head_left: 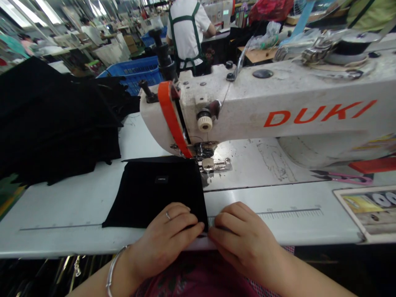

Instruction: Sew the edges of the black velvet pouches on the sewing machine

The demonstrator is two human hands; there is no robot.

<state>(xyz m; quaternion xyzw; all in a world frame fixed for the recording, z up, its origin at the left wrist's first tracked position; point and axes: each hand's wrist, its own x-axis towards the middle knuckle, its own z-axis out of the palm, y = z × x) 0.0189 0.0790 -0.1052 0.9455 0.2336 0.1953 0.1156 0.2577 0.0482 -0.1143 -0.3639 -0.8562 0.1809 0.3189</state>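
A square piece of black fabric (154, 192) with a small label lies flat on the white table (62, 214), just left of the presser foot (213, 165) of a white DUKI sewing machine (278, 107). My left hand (168, 239) rests on the fabric's near right corner, fingers pressed together on the edge. My right hand (241, 239) sits right beside it at the table's front edge, fingers curled and pinching at the same corner.
A heap of black fabric (52, 123) covers the table's left side. Pink scissors (346, 178) lie at the right near a printed tray (368, 212). A blue crate (136, 72) stands behind, and a person in a white shirt and green apron (185, 29) works farther back.
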